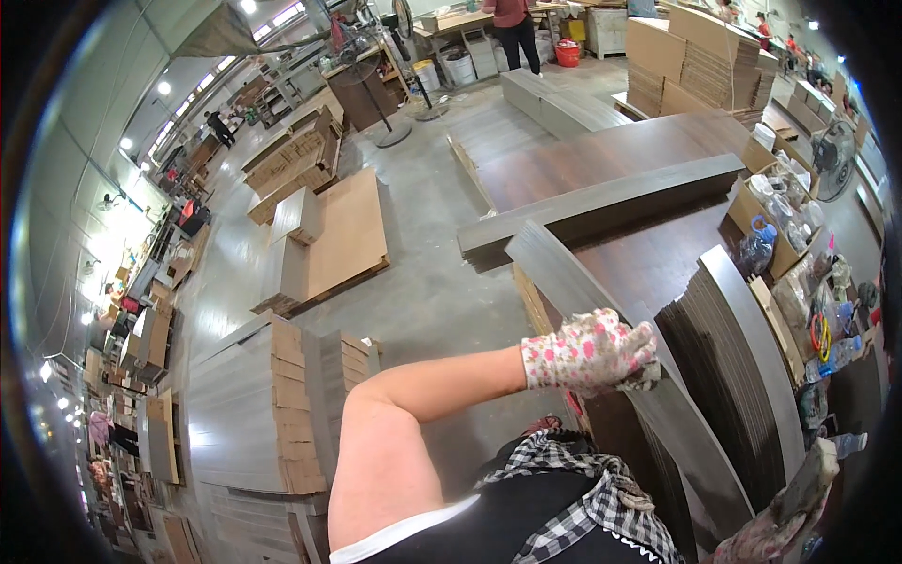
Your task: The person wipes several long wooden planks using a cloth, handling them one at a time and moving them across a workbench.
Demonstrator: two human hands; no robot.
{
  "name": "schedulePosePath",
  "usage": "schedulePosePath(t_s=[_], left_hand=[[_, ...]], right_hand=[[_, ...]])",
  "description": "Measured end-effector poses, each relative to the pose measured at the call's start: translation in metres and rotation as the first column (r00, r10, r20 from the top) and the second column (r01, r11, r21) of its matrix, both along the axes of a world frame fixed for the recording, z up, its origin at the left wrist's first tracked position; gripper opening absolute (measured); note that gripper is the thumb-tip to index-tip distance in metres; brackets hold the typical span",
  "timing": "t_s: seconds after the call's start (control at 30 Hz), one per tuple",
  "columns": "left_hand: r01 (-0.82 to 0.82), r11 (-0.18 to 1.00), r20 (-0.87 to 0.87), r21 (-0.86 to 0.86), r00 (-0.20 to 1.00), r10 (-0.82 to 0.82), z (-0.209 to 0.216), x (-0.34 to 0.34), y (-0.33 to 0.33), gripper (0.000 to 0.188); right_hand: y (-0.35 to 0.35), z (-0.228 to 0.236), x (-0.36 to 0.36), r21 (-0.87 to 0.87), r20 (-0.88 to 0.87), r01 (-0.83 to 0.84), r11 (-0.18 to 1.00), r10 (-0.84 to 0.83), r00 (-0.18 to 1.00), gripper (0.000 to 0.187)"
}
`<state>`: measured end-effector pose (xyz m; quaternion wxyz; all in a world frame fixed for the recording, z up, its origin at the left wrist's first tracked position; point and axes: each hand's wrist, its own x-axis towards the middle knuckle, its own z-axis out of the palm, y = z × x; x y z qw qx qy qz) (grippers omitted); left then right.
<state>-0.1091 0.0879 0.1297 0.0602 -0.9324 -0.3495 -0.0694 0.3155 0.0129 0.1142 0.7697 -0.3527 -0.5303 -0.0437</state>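
My left hand [592, 352], in a white glove with pink flowers, rests on a long grey plank [672, 423]. Its fingers are curled and their tips look soiled; whether they grip the plank's edge or a small rag is unclear. The plank slants from the brown boards toward my body. My right hand [785, 517], gloved too, is at the lower right, beside a stack of dark-edged planks [719, 371] with a grey top face. That hand is partly cut off near the dark rim, and its fingers are not clear.
Another grey plank stack [601, 209] lies across a brown board surface [601, 164]. Boxes of plastic bottles [785, 216] stand at the right. Grey plank stacks [240, 414] and a cardboard sheet [343, 230] are on the left floor. A standing fan [376, 94] and a person [517, 33] are farther back.
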Motion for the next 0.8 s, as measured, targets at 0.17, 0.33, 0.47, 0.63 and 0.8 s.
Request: schedulePosePath(t_s=[0.17,0.33,0.47,0.63,0.8], left_hand=[[-0.152,0.988,0.183,0.007,0.972,0.148,0.006,-0.054,0.013,0.061],[-0.246,0.964,0.261,0.100,0.941,0.213,0.013,-0.102,0.024,0.066],[-0.249,0.946,0.276,0.206,0.943,0.188,0.009,-0.126,0.047,0.062],[-0.260,0.937,0.272,0.233,0.942,0.194,0.007,-0.147,0.085,0.057],[-0.288,0.918,0.273,0.273,0.938,0.213,0.012,-0.185,0.089,0.060]], right_hand=[[-0.002,0.003,-0.001,-0.079,-0.007,0.046,0.996,-0.047,0.999,0.054],[-0.014,0.010,-0.016,-0.248,-0.062,-0.011,0.969,-0.004,0.998,0.057],[-0.011,0.019,-0.050,-0.262,-0.142,-0.131,0.956,0.096,0.985,0.059],[-0.004,0.040,-0.094,-0.252,-0.376,-0.314,0.915,0.206,0.903,0.059],[0.019,0.056,-0.112,-0.454,-0.528,-0.767,0.454,0.557,0.642,0.056]])
